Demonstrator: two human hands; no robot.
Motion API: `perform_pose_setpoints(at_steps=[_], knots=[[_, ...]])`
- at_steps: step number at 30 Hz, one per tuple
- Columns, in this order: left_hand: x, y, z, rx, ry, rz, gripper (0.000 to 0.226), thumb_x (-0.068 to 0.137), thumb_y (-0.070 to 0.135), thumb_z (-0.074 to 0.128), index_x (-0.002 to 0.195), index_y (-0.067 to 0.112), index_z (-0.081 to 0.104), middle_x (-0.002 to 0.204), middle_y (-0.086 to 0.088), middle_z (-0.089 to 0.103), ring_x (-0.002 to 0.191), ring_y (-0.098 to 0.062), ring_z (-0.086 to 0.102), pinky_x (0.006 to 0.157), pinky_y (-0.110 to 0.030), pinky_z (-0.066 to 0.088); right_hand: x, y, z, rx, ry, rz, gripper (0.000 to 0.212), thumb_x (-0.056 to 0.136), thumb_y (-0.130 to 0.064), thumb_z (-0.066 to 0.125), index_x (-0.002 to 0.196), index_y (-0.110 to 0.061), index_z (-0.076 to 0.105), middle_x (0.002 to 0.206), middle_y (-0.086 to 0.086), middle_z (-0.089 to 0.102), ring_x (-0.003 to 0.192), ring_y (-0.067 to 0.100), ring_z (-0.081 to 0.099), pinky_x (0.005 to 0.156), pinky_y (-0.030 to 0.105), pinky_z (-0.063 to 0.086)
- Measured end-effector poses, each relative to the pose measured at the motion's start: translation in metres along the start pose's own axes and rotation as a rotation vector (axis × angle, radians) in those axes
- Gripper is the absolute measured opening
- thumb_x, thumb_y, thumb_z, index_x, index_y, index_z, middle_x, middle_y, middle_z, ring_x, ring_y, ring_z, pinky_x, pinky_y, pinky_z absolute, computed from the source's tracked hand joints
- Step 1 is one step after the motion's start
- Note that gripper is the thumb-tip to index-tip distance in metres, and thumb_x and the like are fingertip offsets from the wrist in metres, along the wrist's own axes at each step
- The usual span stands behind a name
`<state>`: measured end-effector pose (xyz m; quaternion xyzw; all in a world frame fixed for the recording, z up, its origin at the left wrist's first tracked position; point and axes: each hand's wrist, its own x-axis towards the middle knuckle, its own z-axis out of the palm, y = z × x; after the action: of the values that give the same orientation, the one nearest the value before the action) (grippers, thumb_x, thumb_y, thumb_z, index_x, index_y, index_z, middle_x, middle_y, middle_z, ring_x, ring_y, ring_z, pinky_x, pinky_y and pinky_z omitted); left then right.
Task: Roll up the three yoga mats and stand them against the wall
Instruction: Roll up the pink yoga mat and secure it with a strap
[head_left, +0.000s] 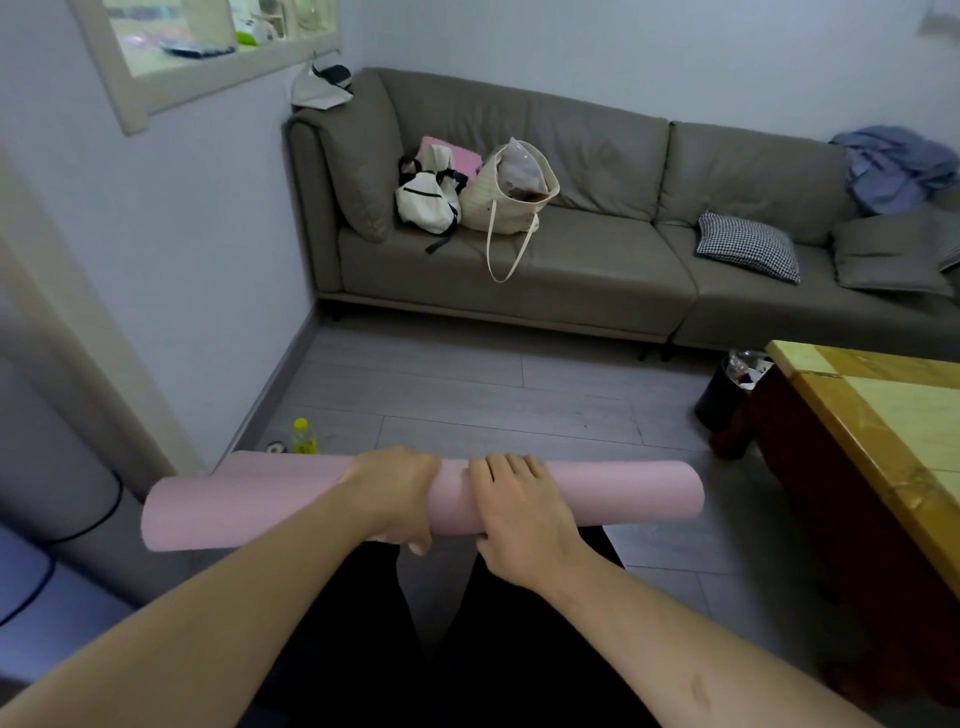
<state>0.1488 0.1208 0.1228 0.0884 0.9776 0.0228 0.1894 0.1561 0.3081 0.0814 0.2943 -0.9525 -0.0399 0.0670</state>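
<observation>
Both our hands are on the rolled pink yoga mat (623, 491), which we hold level across the front of our body, above our dark-clad legs (519, 649). Our left hand (395, 493) wraps over the top of the roll near its middle, fingers curled round the far side and thumb tucked under the near edge. Our right hand (519, 514) sits just beside it, touching or nearly so, with the fingers laid over the roll and the thumb hooked beneath, so each hand is closed round the mat. The roll runs from lower left to upper right; its left end reaches toward the wall (171, 249) and its right end points toward the wooden worktop (883, 415) with the yellow-green top.

Beyond the mat lies the grey plank floor (493, 384). A small bottle with a yellow cap (304, 436) stands on it near the wall, just behind the mat's left part, with a small round thing beside it that we cannot make out. A dark bin (727, 395) stands by the worktop's corner. A grey sofa (597, 260) fills the far wall; on its seat rest a white backpack (426, 195) and a cream tote bag (511, 200) side by side, a checked cushion (748, 247) further right, and blue clothing (898, 166) heaped at the far right. We see only this one mat.
</observation>
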Motion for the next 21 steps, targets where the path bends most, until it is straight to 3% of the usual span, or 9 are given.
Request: perform_pose_setpoints(at_steps=[3, 6, 9, 12, 15, 17, 21], knots=[[-0.002, 0.001, -0.006, -0.009, -0.128, 0.019, 0.062, 0.061, 0.044, 0.089, 0.111, 0.026, 0.056, 0.096, 0.005, 0.066, 0.086, -0.022, 0.066, 0.075, -0.033, 0.056, -0.001, -0.004, 0.004, 0.003, -0.03, 0.034, 0.059, 0.06, -0.029, 0.087, 0.106, -0.017, 0.051, 0.098, 0.003, 0.062, 0.087, 0.027, 0.06, 0.083, 0.038, 0.048], [-0.002, 0.003, -0.004, -0.011, -0.12, -0.003, 0.064, 0.062, 0.045, 0.089, 0.114, 0.026, 0.055, 0.098, 0.005, 0.064, 0.09, -0.022, 0.066, 0.077, -0.034, 0.057, 0.008, -0.001, -0.001, 0.008, -0.119, 0.03, 0.051, 0.067, -0.03, 0.083, 0.102, -0.019, 0.047, 0.1, 0.004, 0.062, 0.09, 0.028, 0.059, 0.08, 0.039, 0.042], [-0.003, 0.009, 0.019, 0.12, 0.099, -0.011, 0.066, 0.07, 0.04, 0.084, 0.124, 0.022, 0.05, 0.119, -0.001, 0.061, 0.108, -0.025, 0.062, 0.091, -0.036, 0.05, 0.019, 0.004, -0.006, 0.03, -0.179, 0.036, 0.053, 0.069, -0.035, 0.083, 0.098, -0.022, 0.041, 0.1, 0.005, 0.065, 0.089, 0.03, 0.062, 0.075, 0.039, 0.041], [-0.006, 0.015, 0.044, 0.24, 0.276, 0.001, 0.057, 0.081, 0.03, 0.075, 0.128, 0.02, 0.044, 0.13, -0.004, 0.056, 0.118, -0.026, 0.056, 0.098, -0.038, 0.044, 0.029, 0.005, -0.007, 0.05, -0.201, 0.027, 0.054, 0.069, -0.04, 0.086, 0.104, -0.022, 0.049, 0.1, 0.005, 0.065, 0.089, 0.03, 0.065, 0.072, 0.038, 0.042], [-0.003, 0.013, 0.037, 0.204, 0.265, -0.015, 0.054, 0.082, 0.035, 0.075, 0.126, 0.021, 0.046, 0.128, -0.003, 0.06, 0.116, -0.027, 0.061, 0.093, -0.04, 0.045, 0.023, 0.004, -0.001, 0.059, -0.128, 0.032, 0.061, 0.066, -0.044, 0.087, 0.108, -0.021, 0.05, 0.103, 0.004, 0.065, 0.093, 0.029, 0.063, 0.08, 0.041, 0.044], [0.0, 0.01, 0.028, 0.152, 0.231, -0.005, 0.054, 0.079, 0.037, 0.078, 0.121, 0.022, 0.049, 0.125, -0.002, 0.063, 0.113, -0.027, 0.064, 0.088, -0.039, 0.049, 0.013, 0.004, 0.006, 0.049, -0.067, -0.001, 0.061, 0.063, -0.036, 0.085, 0.11, -0.019, 0.051, 0.105, 0.004, 0.065, 0.094, 0.029, 0.062, 0.087, 0.042, 0.048], [0.002, 0.005, 0.013, 0.083, 0.142, 0.01, 0.059, 0.066, 0.04, 0.087, 0.113, 0.024, 0.055, 0.115, 0.002, 0.067, 0.102, -0.024, 0.069, 0.076, -0.034, 0.051, 0.006, 0.007, 0.005, 0.049, 0.02, -0.036, 0.06, 0.058, -0.033, 0.083, 0.108, -0.018, 0.054, 0.102, 0.003, 0.065, 0.089, 0.027, 0.062, 0.087, 0.041, 0.049]])
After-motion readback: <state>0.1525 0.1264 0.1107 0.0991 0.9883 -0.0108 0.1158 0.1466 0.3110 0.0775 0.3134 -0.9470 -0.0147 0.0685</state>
